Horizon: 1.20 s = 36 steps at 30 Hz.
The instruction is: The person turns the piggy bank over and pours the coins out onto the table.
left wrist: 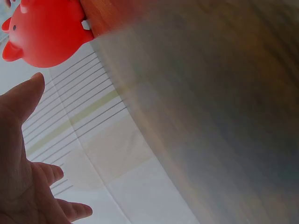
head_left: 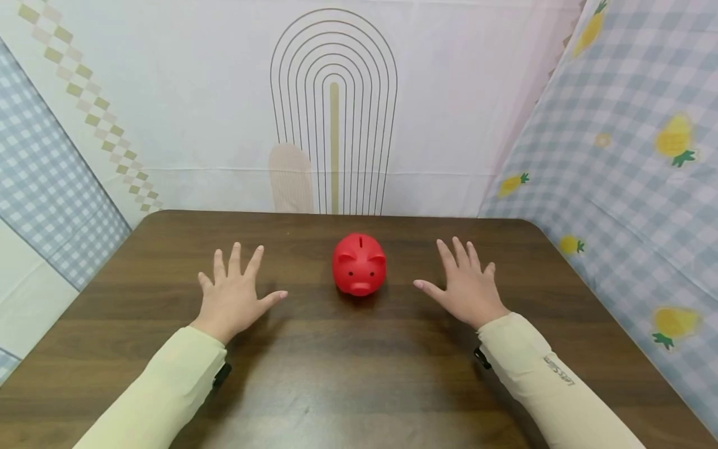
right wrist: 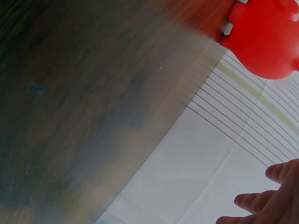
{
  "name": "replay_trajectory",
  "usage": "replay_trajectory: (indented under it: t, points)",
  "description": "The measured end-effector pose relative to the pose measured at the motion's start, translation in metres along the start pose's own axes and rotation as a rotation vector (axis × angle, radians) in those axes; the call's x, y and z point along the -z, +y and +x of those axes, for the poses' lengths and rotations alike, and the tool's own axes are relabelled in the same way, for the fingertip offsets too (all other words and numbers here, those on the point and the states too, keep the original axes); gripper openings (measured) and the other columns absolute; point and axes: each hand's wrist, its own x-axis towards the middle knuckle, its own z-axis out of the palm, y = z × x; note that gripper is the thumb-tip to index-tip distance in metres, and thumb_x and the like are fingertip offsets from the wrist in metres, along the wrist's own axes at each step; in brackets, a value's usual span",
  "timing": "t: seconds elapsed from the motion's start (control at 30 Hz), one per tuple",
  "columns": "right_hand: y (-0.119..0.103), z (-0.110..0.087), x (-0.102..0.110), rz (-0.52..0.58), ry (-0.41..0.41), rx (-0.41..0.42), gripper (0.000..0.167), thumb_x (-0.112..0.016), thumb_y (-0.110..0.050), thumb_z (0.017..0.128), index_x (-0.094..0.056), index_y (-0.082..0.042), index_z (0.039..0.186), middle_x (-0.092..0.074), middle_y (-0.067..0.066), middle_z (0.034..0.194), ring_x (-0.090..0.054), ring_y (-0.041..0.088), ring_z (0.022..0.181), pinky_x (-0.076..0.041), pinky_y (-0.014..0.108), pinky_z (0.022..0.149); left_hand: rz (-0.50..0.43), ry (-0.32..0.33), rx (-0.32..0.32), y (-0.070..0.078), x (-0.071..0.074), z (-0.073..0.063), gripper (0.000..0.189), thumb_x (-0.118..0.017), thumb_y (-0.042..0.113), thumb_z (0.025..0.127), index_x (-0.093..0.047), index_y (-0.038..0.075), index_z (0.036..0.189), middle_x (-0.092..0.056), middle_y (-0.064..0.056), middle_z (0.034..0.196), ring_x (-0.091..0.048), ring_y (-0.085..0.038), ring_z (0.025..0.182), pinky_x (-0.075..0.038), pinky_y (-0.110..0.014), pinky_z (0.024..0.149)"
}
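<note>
While left hand [head_left: 231,300] splays, right hand [head_left: 470,288] likewise, piggy bank [head_left: 359,263] between

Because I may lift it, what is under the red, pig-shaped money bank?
The bank stands on a brown, wood-grained tabletop; the surface directly beneath its feet is covered, unseen.

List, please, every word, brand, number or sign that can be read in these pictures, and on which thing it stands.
"LetsSlim": dark print on the pale yellow fabric right sleeve; small and slanted, so the spelling is uncertain.
No readable text: round red piggy bank, dark brown wood-grain table, white cloth with line arches, blue-and-white checked cloth with yellow fruit prints.
</note>
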Motion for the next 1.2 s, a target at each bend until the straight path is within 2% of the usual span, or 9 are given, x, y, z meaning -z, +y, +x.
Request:
replay_trajectory:
  t: [0.4, 0.63, 0.87, 1.2]
  points:
    - [-0.007, 0.004, -0.002, 0.035, 0.020, 0.009, 0.101, -0.043, -0.077, 0.084, -0.013, -0.014, 0.156, -0.015, 0.021, 0.158, -0.011, 0.046, 0.144, -0.015, 0.077, 0.101, -0.049, -0.014, -0.003, 0.008, -0.003, 0.006, 0.098, -0.060, 0.063, 0.084, -0.013, 0.015, 0.156, -0.006, -0.030, 0.157, -0.001, -0.058, 0.139, -0.009, -0.080, 0.099]
    - [-0.011, 0.006, -0.005, 0.050, 0.019, 0.011, 0.098, -0.050, -0.071, 0.086, -0.013, -0.014, 0.156, -0.016, 0.020, 0.158, -0.012, 0.045, 0.144, -0.014, 0.078, 0.101, -0.058, -0.033, -0.008, 0.013, -0.004, 0.006, 0.099, -0.060, 0.063, 0.084, -0.013, 0.014, 0.156, -0.006, -0.029, 0.157, -0.001, -0.058, 0.139, -0.010, -0.080, 0.099]
    - [-0.014, 0.008, -0.005, 0.043, 0.009, 0.016, 0.101, -0.044, -0.077, 0.084, -0.013, -0.014, 0.156, -0.016, 0.019, 0.158, -0.012, 0.044, 0.144, -0.015, 0.077, 0.102, -0.085, -0.029, -0.008, 0.019, -0.004, 0.011, 0.097, -0.061, 0.061, 0.085, -0.013, 0.015, 0.156, -0.006, -0.028, 0.157, 0.000, -0.056, 0.140, -0.009, -0.078, 0.101]
    - [-0.020, 0.010, -0.004, 0.067, 0.012, 0.025, 0.102, -0.046, -0.077, 0.082, -0.015, -0.013, 0.155, -0.018, 0.019, 0.158, -0.014, 0.044, 0.143, -0.017, 0.076, 0.102, -0.120, -0.031, -0.021, 0.029, -0.006, 0.015, 0.099, -0.061, 0.062, 0.084, -0.012, 0.017, 0.156, -0.005, -0.026, 0.158, 0.002, -0.053, 0.141, -0.009, -0.076, 0.104]
